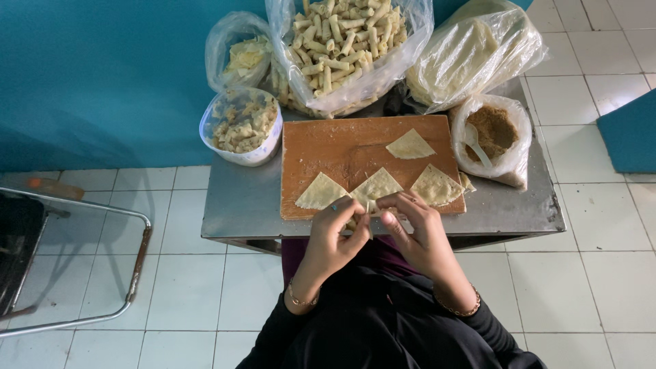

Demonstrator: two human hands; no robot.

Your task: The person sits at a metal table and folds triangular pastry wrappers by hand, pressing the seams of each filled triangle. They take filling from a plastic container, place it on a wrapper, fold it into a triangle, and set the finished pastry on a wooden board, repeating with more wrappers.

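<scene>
Wooden board on metal table; both hands, left, right, pinching apparently half-rolled pastry wrapper.

I see bright, even daylight and sharp focus; glare sits on the plastic bags, soft shadow darkens the blue wall, and floor tiles bow at the edges.

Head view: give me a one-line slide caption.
Both hands, left hand and right hand, roll a dough wrapper at a wooden board.
</scene>
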